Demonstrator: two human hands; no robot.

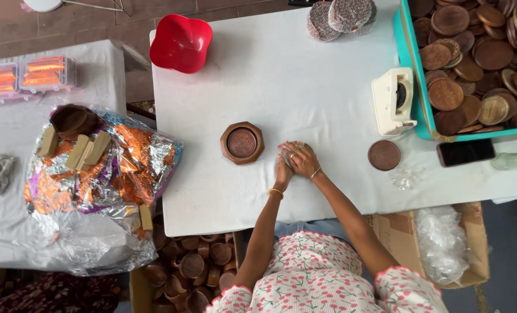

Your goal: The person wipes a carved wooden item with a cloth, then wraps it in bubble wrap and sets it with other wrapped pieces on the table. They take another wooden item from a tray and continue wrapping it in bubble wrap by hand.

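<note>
Sleeves nearest the camera: white cloth with small red flowers is seen at the bottom edge, and both bare forearms are stretched out from it to the table.
Hands: the right hand (302, 160) is laid over the left hand (283, 171), both closed narrow around a small greenish piece (286, 155); only a corner of it is shown, so its kind cannot be told.
Place of the piece: it is pressed on the white table (305, 87), near the front edge, just right of the octagonal wooden holder (242, 143).
Handling, as a judgement: the piece is probably light and thin; it should be taken by its edge. The holder seems stiff, smooth and rather heavy, and is best gripped by two opposite flat sides.
Holder: dark brown wood, eight sides, with a round carved disc inside.
Loose coaster (384, 155): round, flat, brown, lying apart on the right.
Tape dispenser (393, 99): cream plastic, beside the teal crate (410, 55).
Crate: filled with many round wooden discs.
Red bowl (181, 43): glossy, with a wavy rim, at the far left corner.
Foil sheet (131, 156): crinkled and shiny, on the left table, with pale wooden blocks on it.
</note>
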